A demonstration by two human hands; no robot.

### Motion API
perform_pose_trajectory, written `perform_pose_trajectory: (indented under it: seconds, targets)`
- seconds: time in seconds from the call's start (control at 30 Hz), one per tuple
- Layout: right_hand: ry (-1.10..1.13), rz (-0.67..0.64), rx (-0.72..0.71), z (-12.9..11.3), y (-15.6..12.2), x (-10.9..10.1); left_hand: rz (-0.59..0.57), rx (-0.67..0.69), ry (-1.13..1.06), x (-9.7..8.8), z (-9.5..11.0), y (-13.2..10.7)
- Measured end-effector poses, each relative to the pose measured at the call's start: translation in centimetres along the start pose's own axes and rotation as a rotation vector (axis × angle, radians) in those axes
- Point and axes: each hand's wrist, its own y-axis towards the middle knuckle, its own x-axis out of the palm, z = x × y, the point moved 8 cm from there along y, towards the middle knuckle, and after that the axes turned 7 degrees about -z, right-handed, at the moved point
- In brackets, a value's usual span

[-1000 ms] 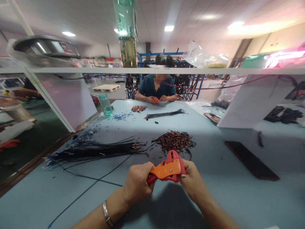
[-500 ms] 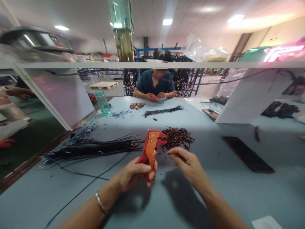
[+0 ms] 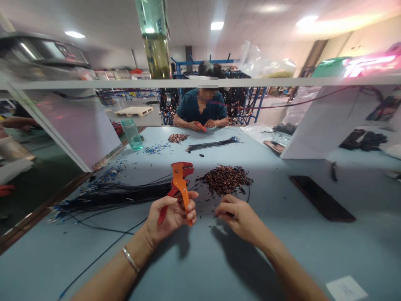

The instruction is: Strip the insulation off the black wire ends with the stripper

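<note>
An orange and red wire stripper (image 3: 180, 179) is in my left hand (image 3: 169, 215), jaws pointing up and to the right, its handles spread apart. My right hand (image 3: 241, 219) hovers low over the table just in front of a pile of short dark and copper-coloured wire offcuts (image 3: 225, 179). Its thumb and fingers are pinched together; what lies between them is too small to make out. To the left of the stripper lies a thick bundle of long black wires (image 3: 125, 195) with blue and bare ends. Part of the bundle is hidden behind the stripper.
A dark phone (image 3: 322, 198) lies at the right. Blue scraps (image 3: 108, 172) are strewn at the left, near a green bottle (image 3: 131, 134). Across the table sits a person (image 3: 202, 106) holding a red tool beside another wire bundle (image 3: 213, 144). A white shelf (image 3: 250, 82) spans above.
My left hand has turned and shifted left with the wire stripper, its handles now farther apart. My right hand has dropped slightly toward the table. The view has tilted a little.
</note>
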Motion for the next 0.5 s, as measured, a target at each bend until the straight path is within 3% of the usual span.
perform_pose_trajectory:
  seconds: [0.1,0.17,0.23,0.37,0.5]
  targets:
    - [-0.022,-0.241,-0.009,-0.2,-0.3,1.7,0.066,0.032,-0.027,-0.6,0.3,0.0]
    - [-0.054,-0.320,0.030,0.2,-0.3,2.6,0.080,0.042,-0.030,-0.7,0.4,0.0]
    - [-0.123,-0.241,0.139,1.2,0.0,2.5,0.078,0.046,-0.025,-0.6,0.4,-0.1]
    - [-0.264,0.070,0.419,3.6,0.0,0.5,0.067,0.042,-0.010,-0.4,0.3,-0.1]
    - [-0.250,0.131,0.417,3.5,-0.1,-0.5,0.101,0.040,-0.005,-0.5,0.3,-0.1]
